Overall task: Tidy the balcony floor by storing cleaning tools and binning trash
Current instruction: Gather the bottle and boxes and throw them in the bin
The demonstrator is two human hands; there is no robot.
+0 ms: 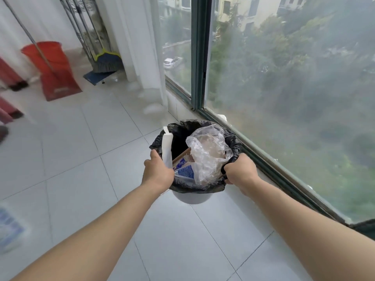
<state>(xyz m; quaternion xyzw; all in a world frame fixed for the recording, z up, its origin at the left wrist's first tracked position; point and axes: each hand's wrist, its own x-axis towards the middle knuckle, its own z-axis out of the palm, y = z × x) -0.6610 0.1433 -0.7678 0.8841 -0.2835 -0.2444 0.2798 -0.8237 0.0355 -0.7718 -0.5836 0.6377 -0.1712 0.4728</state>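
Clutter sits at the far left: a blurred blue-and-white item (10, 226) lies on the tiled floor (81, 169) near the frame edge, and further back dark red furniture legs (9, 77) stand beside a red dustpan (58, 84) with a long handle, in front of a red bucket (45, 51). Right of these, a blue broom (107, 62) with a yellow-green band leans upright in the corner, its bristles on a blue dustpan (95, 78), next to a white curtain (138, 47).

In the middle, the bin (191, 198), lined with a black bag (178, 127), is just beside the low sill under the window (284, 78); whether it rests on the floor or is lifted cannot be told. The left hand (157, 171) holds its near-left rim, thumb outside and fingers curled over the edge, against a white paper wrapper (167, 147) that stands up inside. Beside that lie a blue-printed packet (185, 172) and a crumpled clear plastic bag (209, 151) that rises above the rim. The right hand (240, 170) grips the right rim, fingers curled tight round the black liner.
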